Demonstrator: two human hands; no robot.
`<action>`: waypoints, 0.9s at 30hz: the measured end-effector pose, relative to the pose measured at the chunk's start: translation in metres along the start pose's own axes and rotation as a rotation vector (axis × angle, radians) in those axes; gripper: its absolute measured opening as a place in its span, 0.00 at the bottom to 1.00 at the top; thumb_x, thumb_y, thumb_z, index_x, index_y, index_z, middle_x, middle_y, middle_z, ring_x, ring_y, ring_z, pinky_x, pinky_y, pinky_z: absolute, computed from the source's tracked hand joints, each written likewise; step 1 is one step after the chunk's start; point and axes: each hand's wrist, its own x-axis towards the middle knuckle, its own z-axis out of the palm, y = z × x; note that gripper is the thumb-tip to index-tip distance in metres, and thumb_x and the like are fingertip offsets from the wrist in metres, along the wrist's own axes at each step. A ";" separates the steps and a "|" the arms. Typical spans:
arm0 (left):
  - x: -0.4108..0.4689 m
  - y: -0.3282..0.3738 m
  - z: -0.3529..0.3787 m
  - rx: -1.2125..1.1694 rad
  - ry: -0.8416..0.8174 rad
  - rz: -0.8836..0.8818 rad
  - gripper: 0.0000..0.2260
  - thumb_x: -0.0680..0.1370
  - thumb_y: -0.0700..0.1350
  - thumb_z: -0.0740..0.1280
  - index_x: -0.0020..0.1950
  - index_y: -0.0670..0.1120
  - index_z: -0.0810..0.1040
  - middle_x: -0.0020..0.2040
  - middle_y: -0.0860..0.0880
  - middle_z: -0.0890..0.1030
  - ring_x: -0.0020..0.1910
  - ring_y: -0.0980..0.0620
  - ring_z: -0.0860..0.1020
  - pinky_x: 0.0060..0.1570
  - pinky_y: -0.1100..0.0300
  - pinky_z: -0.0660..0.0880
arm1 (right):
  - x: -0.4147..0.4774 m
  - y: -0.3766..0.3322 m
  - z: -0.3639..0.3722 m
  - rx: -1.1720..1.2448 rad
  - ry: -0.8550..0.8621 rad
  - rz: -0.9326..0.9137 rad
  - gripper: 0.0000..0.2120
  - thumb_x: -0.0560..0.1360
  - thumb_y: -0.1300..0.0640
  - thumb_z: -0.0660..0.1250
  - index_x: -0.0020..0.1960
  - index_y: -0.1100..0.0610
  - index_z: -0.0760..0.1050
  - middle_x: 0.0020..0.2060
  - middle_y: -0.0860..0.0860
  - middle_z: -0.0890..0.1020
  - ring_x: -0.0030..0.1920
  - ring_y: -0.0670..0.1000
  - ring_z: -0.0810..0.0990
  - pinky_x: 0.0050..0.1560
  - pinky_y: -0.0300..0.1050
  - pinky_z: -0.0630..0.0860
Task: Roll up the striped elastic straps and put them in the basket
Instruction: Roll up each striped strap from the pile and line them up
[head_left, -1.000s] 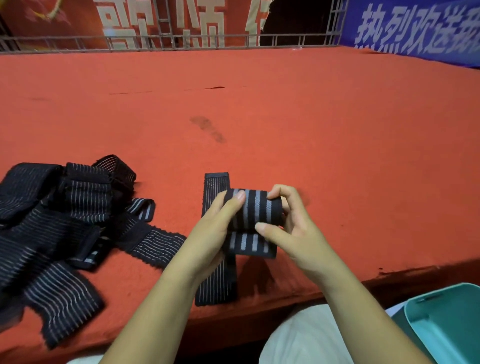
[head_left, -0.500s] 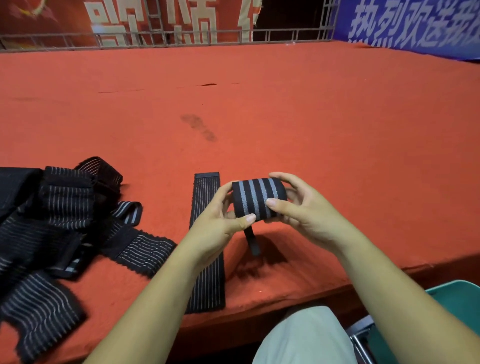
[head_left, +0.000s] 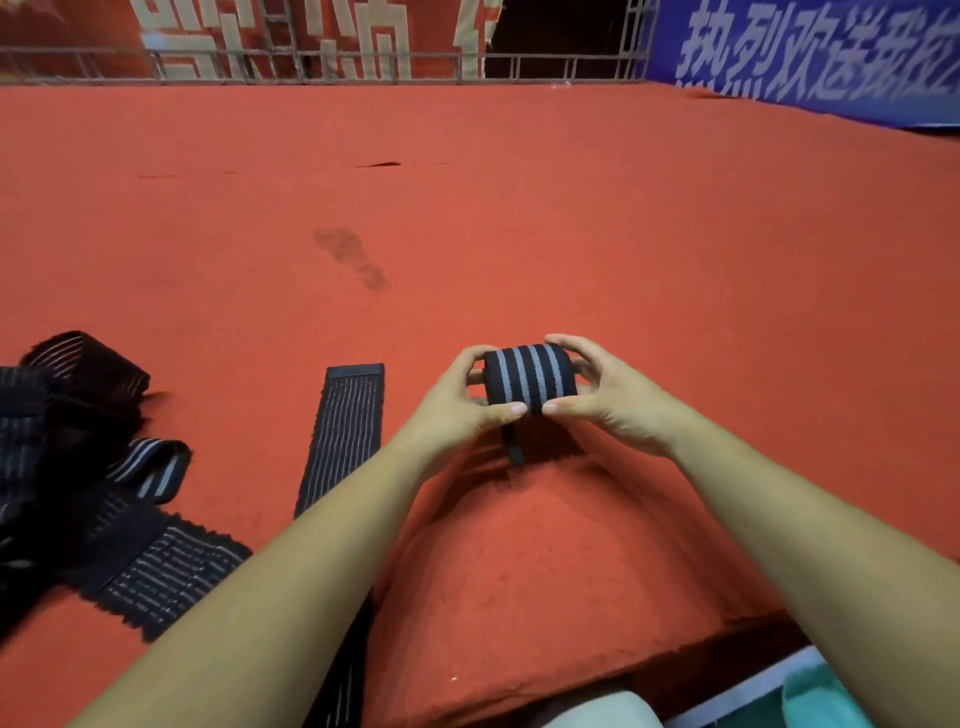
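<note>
A rolled striped strap (head_left: 530, 376) is held just above the red table (head_left: 649, 249) between both hands.
The roll is gripped at its ends by the left hand (head_left: 457, 410) and right hand (head_left: 618, 402), with fingers (head_left: 569, 344) curled round it and a short loose tail (head_left: 514, 448) hanging beneath. A flat strap (head_left: 345, 436) is laid just left of the hands, beside a tangled pile of straps (head_left: 78, 467). A corner of the teal basket (head_left: 826, 696) is seen at lower right.

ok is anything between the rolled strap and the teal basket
Nothing visible. The left hand and right hand hold the rolled strap over the red table; the teal basket sits beyond its near edge, lower right.
</note>
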 end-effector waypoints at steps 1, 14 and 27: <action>0.010 -0.004 0.004 0.030 0.018 -0.002 0.32 0.66 0.41 0.80 0.67 0.53 0.71 0.65 0.47 0.77 0.53 0.43 0.84 0.54 0.51 0.81 | 0.008 0.007 -0.007 -0.026 0.001 0.013 0.37 0.71 0.72 0.73 0.74 0.49 0.65 0.67 0.51 0.73 0.59 0.50 0.83 0.66 0.46 0.75; 0.125 -0.055 0.026 0.563 0.148 0.004 0.40 0.60 0.70 0.71 0.69 0.58 0.72 0.64 0.54 0.79 0.64 0.49 0.76 0.66 0.45 0.70 | 0.086 0.068 -0.057 -0.466 0.179 0.059 0.37 0.70 0.62 0.75 0.75 0.48 0.64 0.66 0.51 0.75 0.62 0.52 0.78 0.59 0.43 0.76; 0.018 0.015 -0.098 0.553 0.311 -0.075 0.12 0.78 0.43 0.72 0.60 0.41 0.78 0.52 0.45 0.81 0.50 0.50 0.78 0.45 0.63 0.68 | 0.064 -0.025 0.013 -0.608 0.266 -0.032 0.23 0.76 0.60 0.69 0.70 0.60 0.72 0.67 0.58 0.76 0.67 0.54 0.75 0.64 0.39 0.66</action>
